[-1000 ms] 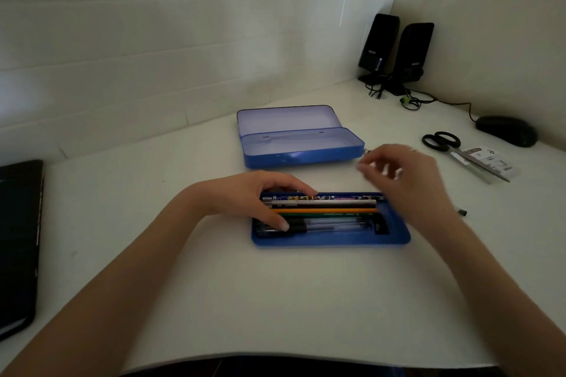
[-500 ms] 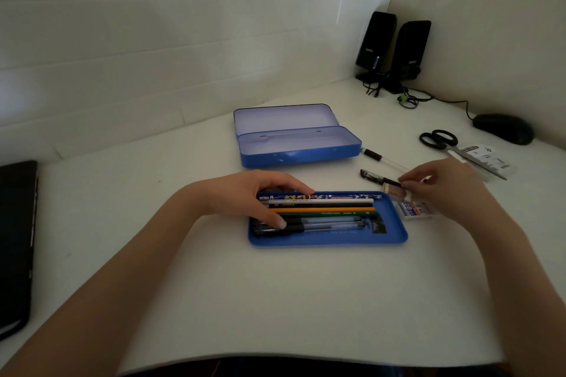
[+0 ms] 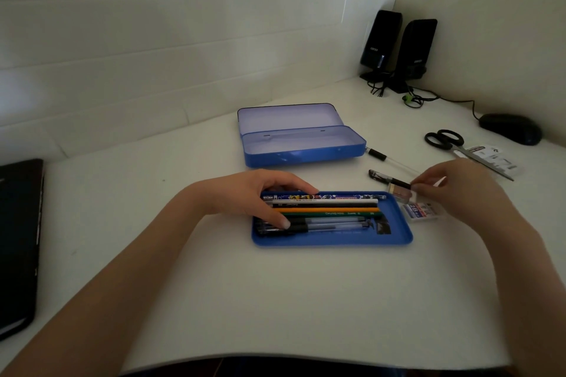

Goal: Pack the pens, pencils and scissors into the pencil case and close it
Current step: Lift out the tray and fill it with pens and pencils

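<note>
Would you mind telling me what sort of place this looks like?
Probably a home or office desk in a room corner: two black speakers, a computer mouse, and an open blue pencil case with stationery.

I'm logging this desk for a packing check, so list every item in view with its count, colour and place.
pencil case: 1, blue, open and empty, centre back
tray: 1, blue, in front of case, holds pens and pencils
loose pens: 2, black-capped, right of case
scissors: 1, black handles, far right
eraser: 1, white, right of tray
small block: 1, pale, at the right fingertips
speakers: 2, black, back corner
mouse: 1, black, far right
dark folder or device: 1, black, left edge
left hand: on tray's left end
right hand: grip on small block and a pen
</note>
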